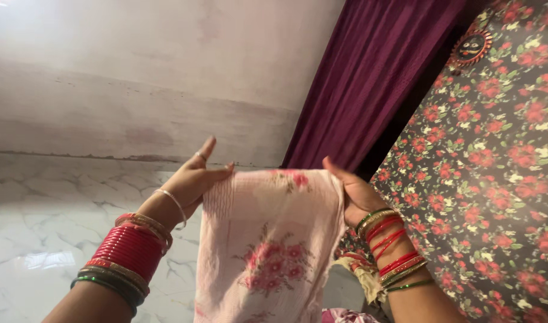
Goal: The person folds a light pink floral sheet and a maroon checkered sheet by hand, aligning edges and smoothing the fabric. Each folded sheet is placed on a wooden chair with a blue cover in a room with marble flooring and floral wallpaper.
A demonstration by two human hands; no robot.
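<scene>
White marble floor [40,227] and a pale wall [136,78] lie behind, with a maroon curtain [369,78] and dark floral fabric [489,179] to the right. Between them hangs a pink floral cloth [268,245], its top corners pinched by the left hand [193,179] and right hand [351,191], fingers closed on it.

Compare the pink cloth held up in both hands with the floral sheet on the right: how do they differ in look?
The pink cloth has a pale ground with sparse, larger pink flower clusters; the floral sheet is black, densely covered with small red flowers. The cloth hangs, pinched at its top corners by the left hand and right hand; the sheet lies spread and no hand holds it. Both carry flower prints.
</scene>
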